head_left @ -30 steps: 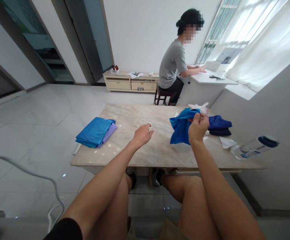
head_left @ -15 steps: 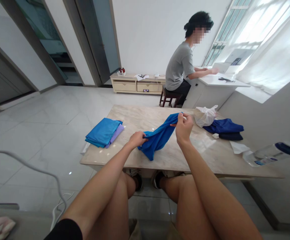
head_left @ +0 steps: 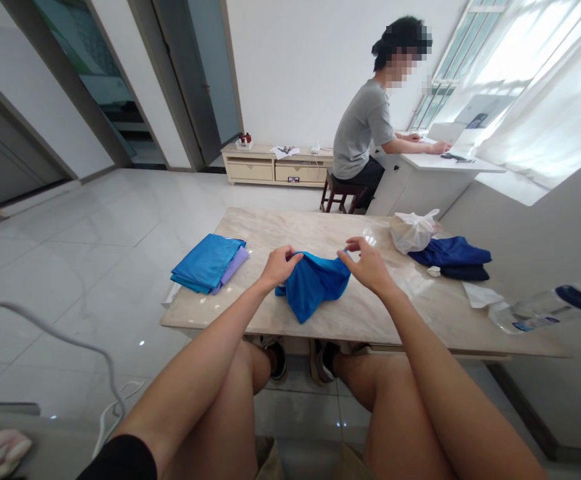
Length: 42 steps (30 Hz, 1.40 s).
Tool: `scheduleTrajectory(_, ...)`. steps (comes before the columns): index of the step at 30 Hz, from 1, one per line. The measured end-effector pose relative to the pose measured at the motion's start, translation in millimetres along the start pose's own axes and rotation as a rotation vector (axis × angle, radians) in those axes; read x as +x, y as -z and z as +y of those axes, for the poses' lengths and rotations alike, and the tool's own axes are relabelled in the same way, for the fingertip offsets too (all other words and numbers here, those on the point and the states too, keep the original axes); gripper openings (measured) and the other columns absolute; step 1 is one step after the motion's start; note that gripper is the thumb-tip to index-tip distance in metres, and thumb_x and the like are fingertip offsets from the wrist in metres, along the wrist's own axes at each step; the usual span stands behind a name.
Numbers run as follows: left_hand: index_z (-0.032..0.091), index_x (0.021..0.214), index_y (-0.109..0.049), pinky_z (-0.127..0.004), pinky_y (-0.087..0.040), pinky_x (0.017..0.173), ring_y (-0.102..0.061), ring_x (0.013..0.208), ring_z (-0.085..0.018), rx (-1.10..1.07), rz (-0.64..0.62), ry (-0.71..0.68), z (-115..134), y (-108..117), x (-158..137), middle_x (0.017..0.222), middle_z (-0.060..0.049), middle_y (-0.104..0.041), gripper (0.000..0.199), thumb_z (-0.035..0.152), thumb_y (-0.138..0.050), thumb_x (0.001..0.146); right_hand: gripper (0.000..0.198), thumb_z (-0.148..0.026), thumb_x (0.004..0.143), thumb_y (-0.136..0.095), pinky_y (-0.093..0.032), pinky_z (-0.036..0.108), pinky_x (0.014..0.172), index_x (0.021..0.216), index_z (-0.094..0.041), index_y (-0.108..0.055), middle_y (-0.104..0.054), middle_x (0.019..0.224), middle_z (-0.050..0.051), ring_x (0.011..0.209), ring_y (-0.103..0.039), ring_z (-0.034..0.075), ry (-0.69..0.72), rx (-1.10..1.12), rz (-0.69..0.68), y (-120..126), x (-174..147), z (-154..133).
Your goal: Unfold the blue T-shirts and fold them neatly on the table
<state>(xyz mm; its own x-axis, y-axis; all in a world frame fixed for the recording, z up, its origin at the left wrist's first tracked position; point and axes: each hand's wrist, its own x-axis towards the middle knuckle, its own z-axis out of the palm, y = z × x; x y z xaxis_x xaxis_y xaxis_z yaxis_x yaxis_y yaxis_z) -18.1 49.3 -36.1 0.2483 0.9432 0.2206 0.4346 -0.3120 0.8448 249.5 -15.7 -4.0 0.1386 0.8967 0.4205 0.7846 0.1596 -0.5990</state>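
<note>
One marble table [head_left: 280, 230] carries one loose blue cloth [head_left: 313, 287], one folded stack of two cloths [head_left: 209, 264], blue over purple, one dark blue pile [head_left: 451, 258], one white plastic bag [head_left: 411, 231], one bottle [head_left: 545, 308] and one paper scrap [head_left: 476, 293]. One other person [head_left: 365, 133] sits on one stool [head_left: 339, 193].

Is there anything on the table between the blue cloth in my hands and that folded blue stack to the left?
Nothing visible. The blue cloth is held by the left hand and right hand, and only bare marble table lies between it and the folded stack.
</note>
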Motion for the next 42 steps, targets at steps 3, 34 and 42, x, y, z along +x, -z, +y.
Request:
scheduleTrajectory(3,0.022,0.075,-0.062,-0.03,-0.049,0.075,-0.064,0.076,-0.019,-0.039,0.016,0.028,4.2,-6.1,-2.2,0.072,0.001,-0.066,0.029,0.039,-0.072,0.097,0.044,-0.055,0.095,-0.082,-0.057,0.035,0.102,0.123,-0.022,-0.076,-0.081,0.122,0.011,0.114,-0.076,0.027,0.013,-0.079,-0.446,-17.9,-13.0,-20.0)
scheduleTrajectory(34,0.024,0.081,-0.061,-0.032,-0.048,0.079,-0.067,0.083,-0.02,0.055,0.062,0.062,21.7,-13.3,-4.3,0.081,0.0,-0.07,0.027,0.039,-0.073,0.1,0.024,-0.025,0.099,-0.069,-0.053,0.028,0.081,0.114,-0.023,-0.088,-0.086,0.104,0.006,0.101,-0.079,0.024,-0.196,-0.2,-0.306,-41.5,2.5,-43.4)
scheduleTrajectory(42,0.023,0.079,-0.061,-0.031,-0.047,0.075,-0.066,0.081,-0.02,0.014,0.026,0.059,14.6,-10.9,-2.3,0.08,0.0,-0.07,0.034,0.048,-0.077,0.097,0.026,-0.023,0.097,-0.069,-0.053,0.028,0.081,0.114,-0.023,-0.088,-0.086,0.102,0.006,0.099,-0.078,0.024,-0.22,-0.172,-0.267,-47.3,10.4,-44.6)
